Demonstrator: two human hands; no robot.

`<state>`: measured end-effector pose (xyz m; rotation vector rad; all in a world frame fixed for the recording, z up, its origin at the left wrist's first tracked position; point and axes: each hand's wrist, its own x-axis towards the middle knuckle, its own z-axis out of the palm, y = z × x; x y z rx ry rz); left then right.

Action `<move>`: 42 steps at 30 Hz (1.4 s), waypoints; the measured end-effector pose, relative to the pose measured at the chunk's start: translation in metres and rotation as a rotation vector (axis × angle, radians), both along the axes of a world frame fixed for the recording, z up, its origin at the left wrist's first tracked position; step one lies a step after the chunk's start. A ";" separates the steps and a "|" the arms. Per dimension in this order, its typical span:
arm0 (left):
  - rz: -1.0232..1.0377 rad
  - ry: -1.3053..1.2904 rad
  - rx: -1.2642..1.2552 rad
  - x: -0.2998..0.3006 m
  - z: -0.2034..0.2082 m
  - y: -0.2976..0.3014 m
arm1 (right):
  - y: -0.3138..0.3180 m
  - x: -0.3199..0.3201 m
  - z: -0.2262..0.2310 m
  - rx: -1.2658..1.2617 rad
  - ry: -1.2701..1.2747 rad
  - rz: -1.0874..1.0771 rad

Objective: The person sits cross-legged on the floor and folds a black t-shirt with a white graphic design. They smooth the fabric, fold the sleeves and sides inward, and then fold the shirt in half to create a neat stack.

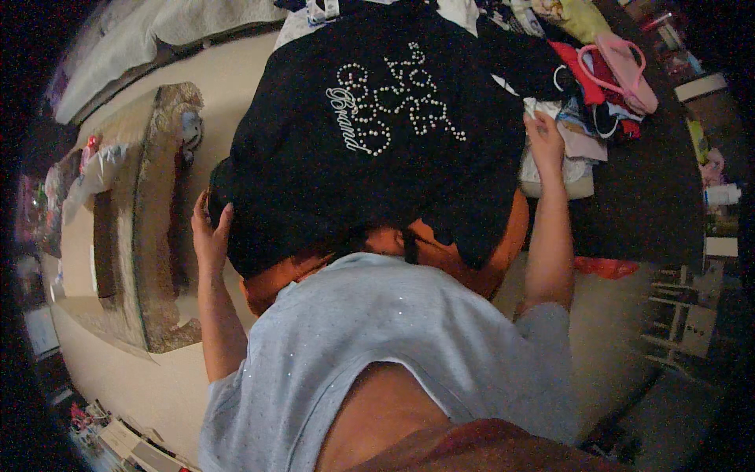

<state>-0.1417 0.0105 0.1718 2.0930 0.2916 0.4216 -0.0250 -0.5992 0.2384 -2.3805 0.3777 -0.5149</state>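
A black top [307, 141] with pale studded lettering and white script lies spread out in front of me, its near part over an orange surface [385, 240]. At its left edge my left hand [211, 236] is closed, thumb and fingers around the dark fabric. My right hand [546, 149] is at the top's right edge with its fingers bent together, seemingly pinching the fabric. Just beyond those fingertips lies a white piece [543, 107], and I cannot tell whether they touch it.
Piled clothes lie at the far right, with a pink strapped item [625, 75] and a red cloth [578, 67] among them. Folded pale cloth [558, 177] sits beside my right forearm. A dark tabletop [653, 185] extends rightward. On the left stands a box-like piece with a lacy cover [149, 236].
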 end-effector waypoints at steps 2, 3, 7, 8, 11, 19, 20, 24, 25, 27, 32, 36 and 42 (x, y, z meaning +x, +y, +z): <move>0.038 -0.012 0.113 0.014 0.001 0.002 | 0.007 0.027 -0.001 -0.136 0.040 -0.016; 0.048 0.009 0.137 0.023 0.004 -0.001 | 0.005 0.036 -0.012 -0.198 0.044 0.001; -0.049 -0.096 -0.159 0.015 0.007 0.008 | -0.010 0.056 -0.038 -0.065 -0.344 0.208; 0.004 -0.065 -0.193 0.012 0.002 0.014 | -0.014 0.055 -0.038 0.000 -0.455 0.268; 0.116 0.002 -0.107 0.006 -0.016 0.035 | -0.024 0.040 -0.055 -0.199 -0.009 -0.019; -0.006 -0.251 0.404 0.059 0.036 -0.016 | 0.099 -0.012 0.137 -0.053 -0.770 0.291; -0.090 -0.298 0.522 0.079 0.047 -0.038 | 0.114 -0.035 0.171 -0.038 -0.918 0.408; -0.245 -0.253 0.594 0.118 0.031 -0.083 | 0.170 -0.100 0.231 0.130 -1.304 1.170; -0.270 -0.216 0.612 0.127 0.020 -0.091 | 0.183 -0.109 0.239 0.155 -1.326 1.322; -0.347 -0.055 0.653 0.142 0.000 -0.107 | 0.201 -0.126 0.248 0.160 -1.347 1.457; -0.210 -0.040 0.739 0.140 -0.022 -0.128 | 0.222 -0.135 0.254 0.138 -1.358 1.494; -0.205 0.000 0.775 0.138 -0.017 -0.130 | 0.218 -0.136 0.252 0.135 -1.385 1.470; -0.206 0.026 0.792 0.139 -0.017 -0.132 | 0.222 -0.129 0.253 0.124 -1.382 1.476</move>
